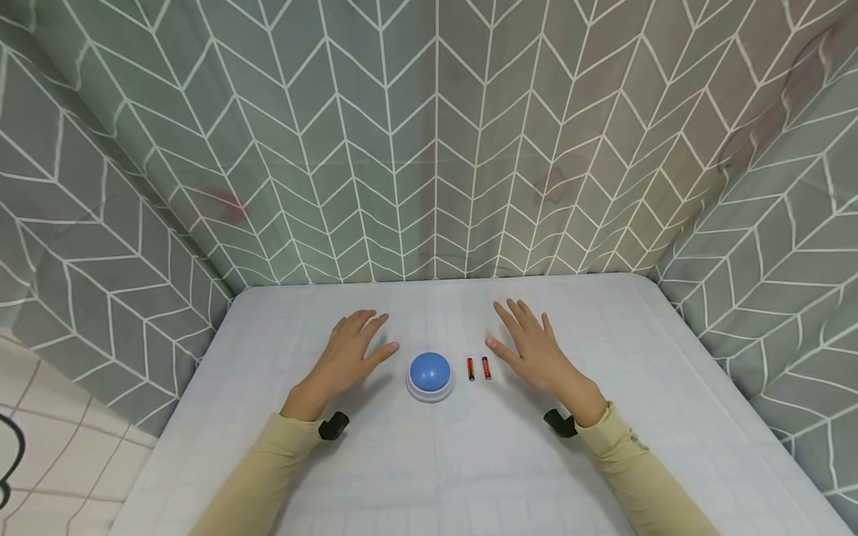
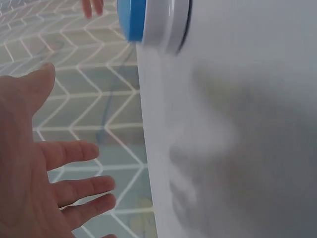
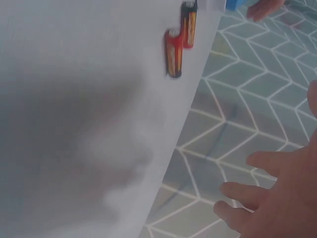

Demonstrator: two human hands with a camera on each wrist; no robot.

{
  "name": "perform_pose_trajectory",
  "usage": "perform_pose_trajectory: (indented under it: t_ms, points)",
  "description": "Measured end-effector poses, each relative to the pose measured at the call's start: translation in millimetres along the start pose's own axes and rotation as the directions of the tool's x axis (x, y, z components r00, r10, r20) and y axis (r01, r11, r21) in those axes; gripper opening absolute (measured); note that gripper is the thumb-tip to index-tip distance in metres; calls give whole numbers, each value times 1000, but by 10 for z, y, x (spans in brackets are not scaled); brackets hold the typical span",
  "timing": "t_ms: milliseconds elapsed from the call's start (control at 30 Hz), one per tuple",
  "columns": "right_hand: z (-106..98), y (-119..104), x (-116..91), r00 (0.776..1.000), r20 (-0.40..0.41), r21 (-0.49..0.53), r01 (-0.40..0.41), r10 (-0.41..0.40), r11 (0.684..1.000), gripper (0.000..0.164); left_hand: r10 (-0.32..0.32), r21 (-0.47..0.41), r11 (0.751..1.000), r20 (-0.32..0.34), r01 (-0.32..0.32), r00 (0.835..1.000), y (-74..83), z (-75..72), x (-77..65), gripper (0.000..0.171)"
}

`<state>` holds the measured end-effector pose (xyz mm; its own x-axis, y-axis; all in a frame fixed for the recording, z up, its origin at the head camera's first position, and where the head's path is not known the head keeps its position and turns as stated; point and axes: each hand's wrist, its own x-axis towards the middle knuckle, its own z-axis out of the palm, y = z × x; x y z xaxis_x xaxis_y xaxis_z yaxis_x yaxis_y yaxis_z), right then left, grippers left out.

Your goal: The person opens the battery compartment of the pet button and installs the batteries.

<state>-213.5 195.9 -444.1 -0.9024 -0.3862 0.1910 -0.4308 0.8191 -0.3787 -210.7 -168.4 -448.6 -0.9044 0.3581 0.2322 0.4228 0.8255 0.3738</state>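
A round device with a blue dome (image 1: 430, 371) on a white base sits on the white table between the two hands. Just right of it lie two red and black batteries, a left one (image 1: 471, 369) and a right one (image 1: 485, 368), side by side and slightly apart. My left hand (image 1: 348, 353) hovers left of the blue dome, fingers spread and holding nothing. On the other side, my right hand (image 1: 532, 346) is held over the table near the batteries, its fingers extended and touching nothing. The right wrist view shows the batteries (image 3: 173, 54) close up.
A white cloth covers the table (image 1: 429, 476). Behind it and along both sides hang grey curtains (image 1: 429, 149) with a white chevron pattern. A black cable (image 1: 13, 454) shows at the far left, over a pale tiled surface (image 1: 60, 447).
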Motion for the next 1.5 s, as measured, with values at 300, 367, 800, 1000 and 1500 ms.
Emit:
perform_pose_trajectory:
  t_ms: [300,367,800,1000,1500]
  points:
    - [130,-143,-113,1000,11,15,20,-20,1000,72,52,-15,999,26,-51,998,191,181,-48,70]
    - [128,-179,-95,999,8,16,33,-33,999,73,60,-19,998,26,-60,998,201,188,-32,71]
    - [230,-385,-52,992,28,23,120,-121,992,72,135,-23,991,69,-133,989,320,219,-48,72]
    - [235,-422,-52,985,-14,14,175,-175,984,70,166,-9,986,112,-167,980,357,284,-46,71]
    - [394,-593,-17,963,17,139,263,-268,955,53,140,-72,989,151,-130,979,369,337,-52,68]
